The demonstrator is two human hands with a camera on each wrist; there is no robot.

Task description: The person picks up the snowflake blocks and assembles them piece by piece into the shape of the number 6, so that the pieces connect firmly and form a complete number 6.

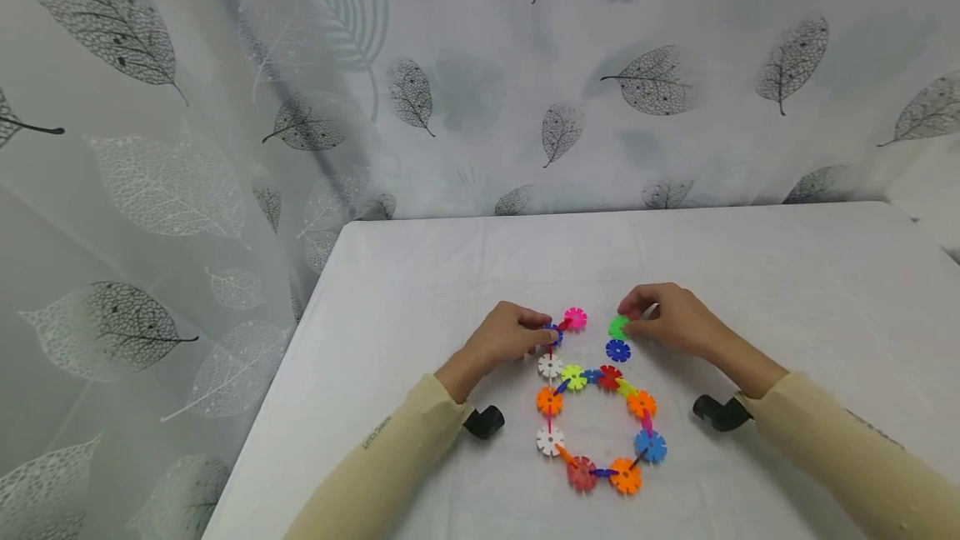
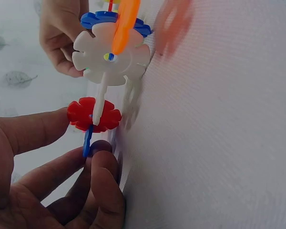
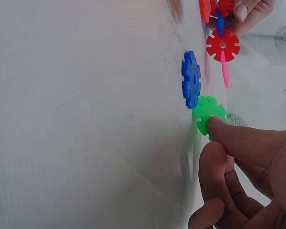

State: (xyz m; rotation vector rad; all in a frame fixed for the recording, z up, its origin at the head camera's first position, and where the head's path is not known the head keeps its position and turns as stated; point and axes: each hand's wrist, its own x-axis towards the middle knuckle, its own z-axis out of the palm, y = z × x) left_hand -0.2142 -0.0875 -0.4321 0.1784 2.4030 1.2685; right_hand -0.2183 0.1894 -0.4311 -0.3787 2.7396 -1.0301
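Observation:
Interlocked plastic snowflake discs form a ring on the white cloth, with a short branch rising from its upper left. My left hand [image 1: 513, 332] pinches that branch at a blue disc [image 1: 556, 334]. In the left wrist view, its thumb touches a red disc [image 2: 93, 115]. Past those fingers, the branch ends in a pink disc [image 1: 576, 318]. My right hand [image 1: 671, 317] pinches a green disc [image 1: 617, 327] between thumb and index finger. A second blue disc [image 3: 191, 80] touches the green one's edge; I cannot tell whether they are slotted together.
The ring's lower side, with an orange disc [image 1: 626, 477] and a light blue disc [image 1: 651, 446], lies nearest me. The white-covered table [image 1: 787, 290] extends to both sides. Behind it hangs a leaf-patterned curtain [image 1: 480, 140]. Black wrist mounts [image 1: 486, 422] sit below both wrists.

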